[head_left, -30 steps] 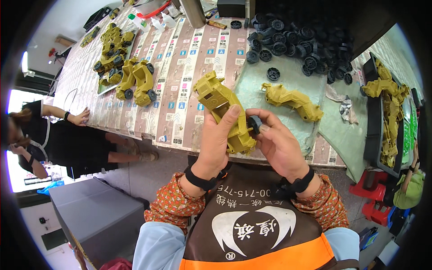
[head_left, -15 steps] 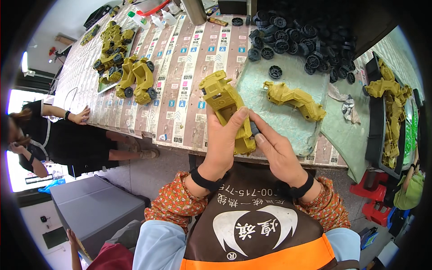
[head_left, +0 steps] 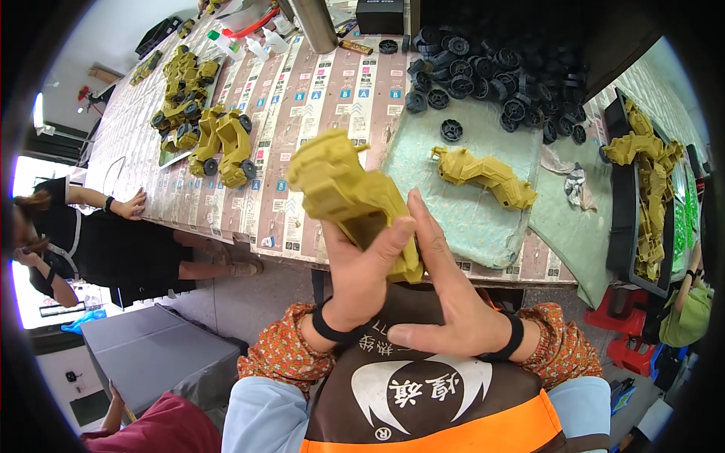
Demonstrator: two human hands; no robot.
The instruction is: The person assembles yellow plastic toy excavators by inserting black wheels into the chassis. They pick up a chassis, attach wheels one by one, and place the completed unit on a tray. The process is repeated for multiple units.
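Note:
An olive-yellow plastic toy car body [head_left: 340, 181] is tilted in front of me, just past the table's near edge. My left hand [head_left: 359, 279] is wrapped round its lower part, thumb over the side. Against the body's right side lie the stretched fingers of my right hand [head_left: 457, 313], with its thumb spread away. Whether a wheel sits under those fingers is hidden. Another yellow car body [head_left: 483, 175] rests on the pale green pad [head_left: 415, 181]. Beyond it lie a single black wheel [head_left: 451, 130] and a heap of black wheels [head_left: 521, 87].
At the left stand car bodies with wheels [head_left: 236, 143], some on a tray. A black bin [head_left: 623, 196] of yellow bodies is at the right, near a crumpled rag [head_left: 575, 185]. Small bottles [head_left: 257, 47] and a metal post [head_left: 311, 26] are at the back. A person's hand [head_left: 132, 204] touches the left table edge.
The held car body has turned and moved left and closer. My right hand's fingers have straightened from a pinch at its side, where a black wheel showed, into a flat hand.

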